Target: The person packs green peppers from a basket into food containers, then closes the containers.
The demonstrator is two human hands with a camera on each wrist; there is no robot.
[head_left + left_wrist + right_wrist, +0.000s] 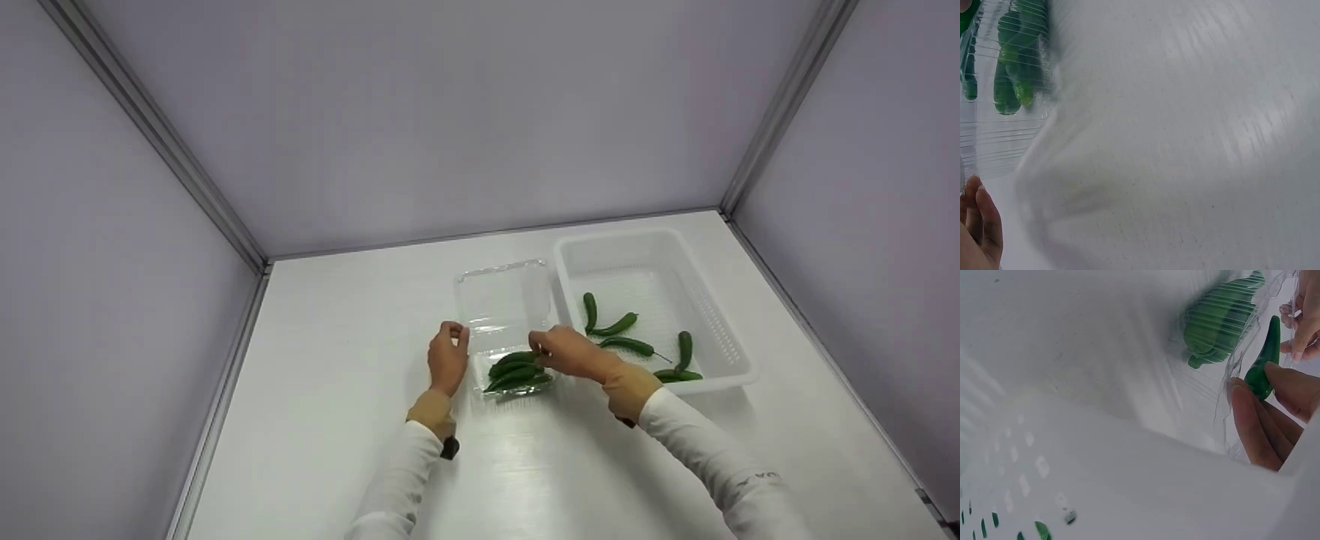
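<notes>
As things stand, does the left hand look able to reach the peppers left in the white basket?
Probably not directly. The left hand grips the clear clamshell box at its left edge; the box and the right hand lie between it and the peppers in the white basket.

Setting: enclosed test booth, lab or studio type.
Plain pale panel walls (480, 112) joined by metal corner rails (154, 124) enclose a bare white tabletop (337, 420); props limited to a white perforated basket (720, 315), a clear clamshell box (501, 300) and green peppers (626, 343).
</notes>
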